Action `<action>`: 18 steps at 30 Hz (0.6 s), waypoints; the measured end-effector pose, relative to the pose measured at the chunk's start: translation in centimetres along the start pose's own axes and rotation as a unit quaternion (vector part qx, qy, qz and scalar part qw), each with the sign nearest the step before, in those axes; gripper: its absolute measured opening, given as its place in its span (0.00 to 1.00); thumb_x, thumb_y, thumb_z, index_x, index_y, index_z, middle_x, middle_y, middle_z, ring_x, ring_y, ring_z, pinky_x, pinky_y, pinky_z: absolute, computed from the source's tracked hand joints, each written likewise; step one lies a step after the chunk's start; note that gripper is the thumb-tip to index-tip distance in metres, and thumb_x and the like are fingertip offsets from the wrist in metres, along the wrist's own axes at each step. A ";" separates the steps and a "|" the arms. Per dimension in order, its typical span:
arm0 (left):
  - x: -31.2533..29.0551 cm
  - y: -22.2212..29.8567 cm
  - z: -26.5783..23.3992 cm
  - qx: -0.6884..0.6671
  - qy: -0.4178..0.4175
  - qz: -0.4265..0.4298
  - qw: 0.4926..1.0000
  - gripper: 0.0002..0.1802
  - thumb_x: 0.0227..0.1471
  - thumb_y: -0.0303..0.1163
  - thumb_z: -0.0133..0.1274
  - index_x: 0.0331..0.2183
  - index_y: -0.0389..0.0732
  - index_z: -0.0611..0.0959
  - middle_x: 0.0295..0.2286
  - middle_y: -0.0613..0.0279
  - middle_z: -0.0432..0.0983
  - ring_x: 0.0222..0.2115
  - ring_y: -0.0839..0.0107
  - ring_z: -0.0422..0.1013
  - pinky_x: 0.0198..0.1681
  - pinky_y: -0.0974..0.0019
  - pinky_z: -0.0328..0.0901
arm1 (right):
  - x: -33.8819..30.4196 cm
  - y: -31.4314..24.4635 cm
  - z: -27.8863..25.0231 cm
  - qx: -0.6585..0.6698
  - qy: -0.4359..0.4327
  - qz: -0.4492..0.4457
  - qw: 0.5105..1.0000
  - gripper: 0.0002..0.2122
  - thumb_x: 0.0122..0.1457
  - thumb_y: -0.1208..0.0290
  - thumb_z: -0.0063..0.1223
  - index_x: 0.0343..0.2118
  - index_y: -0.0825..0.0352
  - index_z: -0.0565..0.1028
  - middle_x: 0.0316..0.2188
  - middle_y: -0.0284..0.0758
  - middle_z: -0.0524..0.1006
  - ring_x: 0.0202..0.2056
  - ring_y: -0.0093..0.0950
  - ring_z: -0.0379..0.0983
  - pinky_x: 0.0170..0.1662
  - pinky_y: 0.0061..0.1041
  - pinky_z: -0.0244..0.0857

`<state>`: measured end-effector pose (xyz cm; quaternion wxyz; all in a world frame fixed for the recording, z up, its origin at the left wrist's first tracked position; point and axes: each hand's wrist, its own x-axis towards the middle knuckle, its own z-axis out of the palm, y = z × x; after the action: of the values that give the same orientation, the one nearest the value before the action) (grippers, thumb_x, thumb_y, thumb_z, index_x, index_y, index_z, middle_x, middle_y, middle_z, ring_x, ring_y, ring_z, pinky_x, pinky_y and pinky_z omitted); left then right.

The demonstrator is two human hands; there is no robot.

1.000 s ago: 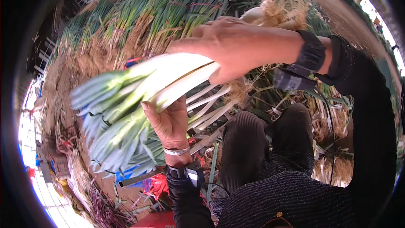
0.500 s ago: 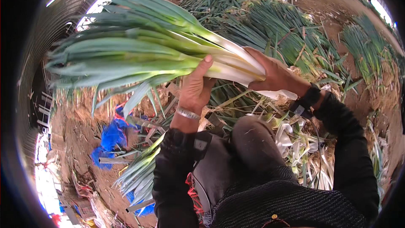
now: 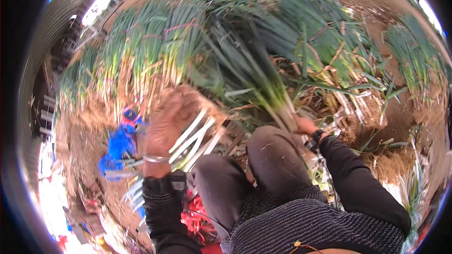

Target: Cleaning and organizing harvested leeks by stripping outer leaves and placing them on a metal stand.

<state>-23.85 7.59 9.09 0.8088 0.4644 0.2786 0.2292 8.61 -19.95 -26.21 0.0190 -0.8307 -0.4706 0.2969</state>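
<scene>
My right hand (image 3: 306,124) is closed round the white lower ends of a bunch of leeks (image 3: 270,77), just beyond my knees. Its dark green leaves fan away from me and are blurred by motion. To the left of my knees, my left hand (image 3: 170,120) is smeared, and its finger position is unclear. Several white leek stalks with roots (image 3: 195,136) lie just right of it; whether it touches them I cannot tell.
Tied leek bundles (image 3: 150,47) stand in a row at far left. A leek pile (image 3: 325,42) lies ahead, with more leeks (image 3: 414,56) at far right. Blue netting (image 3: 117,150) is on the dirt floor at left; red straps (image 3: 197,216) lie beside my left leg.
My left hand has come off the leek bunch and moved left. My right hand has lowered the bunch toward my knees, and its leaves have swung from pointing left to pointing away.
</scene>
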 end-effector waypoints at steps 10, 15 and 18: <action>-16.0 -9.0 -23.9 0.285 0.310 -0.052 0.906 0.16 0.53 0.37 0.60 0.42 0.41 0.82 0.35 0.66 0.80 0.34 0.79 0.73 0.34 0.74 0.65 | 0.6 -23.8 -24.5 0.146 0.123 -0.316 0.929 0.21 0.57 0.70 0.54 0.54 0.66 0.69 0.35 0.35 0.79 0.36 0.25 0.75 0.44 0.26 0.70; -19.3 -19.1 -28.4 0.538 0.251 -0.058 0.803 0.24 0.45 0.40 0.64 0.45 0.40 0.81 0.41 0.54 0.79 0.44 0.57 0.74 0.47 0.58 0.67 | -1.4 -39.2 -17.0 0.021 -0.108 -0.412 0.905 0.22 0.59 0.67 0.52 0.56 0.64 0.67 0.45 0.43 0.77 0.47 0.33 0.75 0.49 0.34 0.69; -18.0 -20.9 -25.5 0.710 0.242 -0.030 0.661 0.38 0.39 0.46 0.66 0.53 0.50 0.73 0.52 0.62 0.68 0.54 0.61 0.63 0.53 0.50 0.59 | -0.9 -40.1 -8.4 -0.131 -0.082 -0.399 0.904 0.23 0.59 0.67 0.47 0.59 0.60 0.65 0.51 0.44 0.71 0.49 0.41 0.72 0.51 0.42 0.65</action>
<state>-51.75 2.42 -15.54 0.1442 0.8174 0.5561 0.0418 -18.37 3.74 -6.38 -0.0121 -0.5415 -0.7970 0.2672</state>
